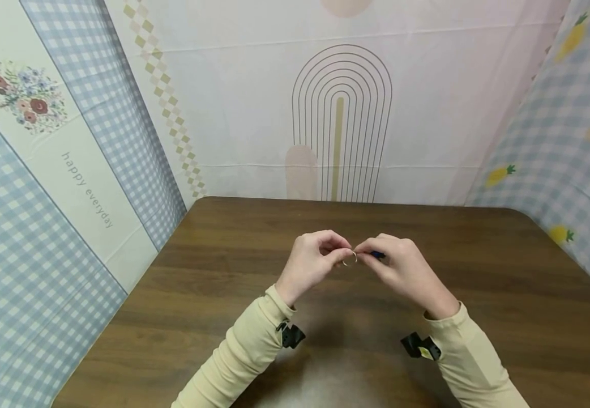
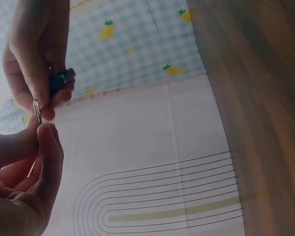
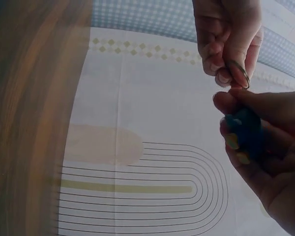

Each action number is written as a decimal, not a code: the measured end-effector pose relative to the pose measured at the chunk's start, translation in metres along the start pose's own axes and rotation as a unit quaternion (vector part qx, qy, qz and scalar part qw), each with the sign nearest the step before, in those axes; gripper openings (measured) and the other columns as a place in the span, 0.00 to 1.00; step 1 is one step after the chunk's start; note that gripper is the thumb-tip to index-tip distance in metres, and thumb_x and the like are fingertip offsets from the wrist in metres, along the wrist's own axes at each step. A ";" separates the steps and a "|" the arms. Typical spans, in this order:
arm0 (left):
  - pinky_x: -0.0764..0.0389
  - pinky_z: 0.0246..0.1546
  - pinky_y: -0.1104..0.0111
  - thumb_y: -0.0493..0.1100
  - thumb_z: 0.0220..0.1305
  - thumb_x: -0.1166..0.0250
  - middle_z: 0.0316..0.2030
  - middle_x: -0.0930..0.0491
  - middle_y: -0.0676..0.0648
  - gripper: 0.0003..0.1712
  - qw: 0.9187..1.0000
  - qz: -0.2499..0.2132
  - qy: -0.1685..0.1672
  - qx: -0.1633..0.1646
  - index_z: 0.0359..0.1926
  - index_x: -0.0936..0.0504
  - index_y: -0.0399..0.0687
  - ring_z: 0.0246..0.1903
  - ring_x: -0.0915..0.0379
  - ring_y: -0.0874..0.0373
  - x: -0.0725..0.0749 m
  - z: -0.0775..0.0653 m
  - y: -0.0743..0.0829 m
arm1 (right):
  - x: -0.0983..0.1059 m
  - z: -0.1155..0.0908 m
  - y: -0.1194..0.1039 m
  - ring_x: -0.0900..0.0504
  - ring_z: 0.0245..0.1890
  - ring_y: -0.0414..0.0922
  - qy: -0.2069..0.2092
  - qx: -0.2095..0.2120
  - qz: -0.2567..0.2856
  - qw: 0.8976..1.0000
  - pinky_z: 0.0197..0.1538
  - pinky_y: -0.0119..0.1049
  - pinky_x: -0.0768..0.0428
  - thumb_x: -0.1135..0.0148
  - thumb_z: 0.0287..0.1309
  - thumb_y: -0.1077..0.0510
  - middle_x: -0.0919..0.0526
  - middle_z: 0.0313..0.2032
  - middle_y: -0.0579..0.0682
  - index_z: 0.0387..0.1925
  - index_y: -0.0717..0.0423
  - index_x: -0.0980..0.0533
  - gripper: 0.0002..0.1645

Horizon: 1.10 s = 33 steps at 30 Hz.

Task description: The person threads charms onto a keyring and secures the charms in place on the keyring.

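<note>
Above the table, my left hand [image 1: 309,262] pinches a thin metal split key ring [image 3: 242,72] between thumb and fingertips. My right hand [image 1: 406,265] faces it, with its thumb and fingertip pinched at the ring's edge. A small blue figure-like charm [image 3: 247,132] with yellow-orange bits lies within the curled fingers of the right hand. In the head view only a dark blue piece of that charm shows. Whether the charm is joined to the ring is hidden by the fingertips.
Both hands are over a brown wooden table [image 1: 213,249]. A printed white cloth [image 1: 244,113] hangs behind it, with blue checked cloths at the left and right sides. Dark wrist cameras [image 1: 291,335] sit on the beige sleeves [image 1: 246,340].
</note>
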<state>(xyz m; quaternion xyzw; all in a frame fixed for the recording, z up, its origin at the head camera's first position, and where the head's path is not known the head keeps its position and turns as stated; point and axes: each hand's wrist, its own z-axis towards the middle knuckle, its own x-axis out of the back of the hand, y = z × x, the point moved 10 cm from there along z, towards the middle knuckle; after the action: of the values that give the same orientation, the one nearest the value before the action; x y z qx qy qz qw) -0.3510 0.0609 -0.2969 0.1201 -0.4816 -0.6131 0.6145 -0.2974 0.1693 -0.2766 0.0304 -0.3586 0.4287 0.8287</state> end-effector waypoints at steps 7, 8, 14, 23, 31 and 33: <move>0.24 0.22 0.77 0.33 0.59 0.33 0.27 0.17 0.41 0.03 0.999 0.003 0.012 -0.045 0.33 0.18 0.36 0.23 0.22 0.47 0.005 -0.005 0.007 | 0.000 0.001 -0.004 0.22 0.25 0.33 0.010 -0.045 0.000 0.999 0.27 0.20 0.29 0.33 0.50 0.73 0.13 0.27 0.45 0.36 0.57 0.21 0.13; 0.24 0.22 0.77 0.33 0.59 0.33 0.27 0.17 0.41 0.03 0.999 0.001 0.011 -0.046 0.33 0.18 0.36 0.23 0.22 0.48 0.005 -0.005 0.007 | -0.001 0.001 -0.004 0.23 0.23 0.33 0.007 -0.054 0.004 0.998 0.25 0.21 0.30 0.33 0.50 0.73 0.13 0.28 0.45 0.38 0.57 0.22 0.14; 0.23 0.22 0.77 0.33 0.59 0.33 0.27 0.17 0.41 0.03 0.998 -0.004 0.000 -0.057 0.33 0.18 0.35 0.22 0.23 0.53 0.005 -0.009 0.007 | -0.008 -0.001 -0.012 0.13 0.28 0.40 -0.016 -0.067 0.021 0.997 0.22 0.27 0.30 0.33 0.50 0.73 0.11 0.29 0.51 0.41 0.58 0.30 0.19; 0.22 0.24 0.77 0.33 0.60 0.34 0.28 0.17 0.42 0.03 0.998 -0.002 -0.010 -0.061 0.33 0.19 0.35 0.23 0.25 0.60 0.005 -0.012 0.009 | -0.007 -0.001 -0.021 0.11 0.34 0.45 -0.015 -0.044 0.009 0.999 0.27 0.25 0.26 0.31 0.48 0.73 0.12 0.30 0.52 0.37 0.56 0.30 0.19; 0.24 0.24 0.78 0.34 0.60 0.34 0.27 0.18 0.43 0.03 0.998 0.019 -0.010 -0.063 0.32 0.19 0.36 0.23 0.26 0.61 0.006 -0.013 0.010 | -0.009 0.000 -0.029 0.12 0.33 0.43 -0.024 -0.005 -0.005 1.000 0.32 0.31 0.18 0.30 0.46 0.74 0.14 0.31 0.47 0.36 0.57 0.29 0.19; 0.25 0.24 0.78 0.34 0.60 0.33 0.27 0.18 0.44 0.04 0.997 0.031 -0.009 -0.069 0.31 0.19 0.36 0.24 0.26 0.61 0.007 -0.013 0.011 | -0.010 -0.001 -0.032 0.12 0.33 0.42 -0.024 0.009 -0.010 1.000 0.35 0.31 0.16 0.31 0.45 0.75 0.16 0.32 0.47 0.36 0.57 0.28 0.19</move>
<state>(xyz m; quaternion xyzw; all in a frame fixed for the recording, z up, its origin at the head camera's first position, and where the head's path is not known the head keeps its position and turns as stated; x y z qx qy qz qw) -0.3360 0.0515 -0.2927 0.0569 -0.4476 -0.6267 0.6354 -0.2776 0.1427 -0.2751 0.0519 -0.3742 0.4230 0.8236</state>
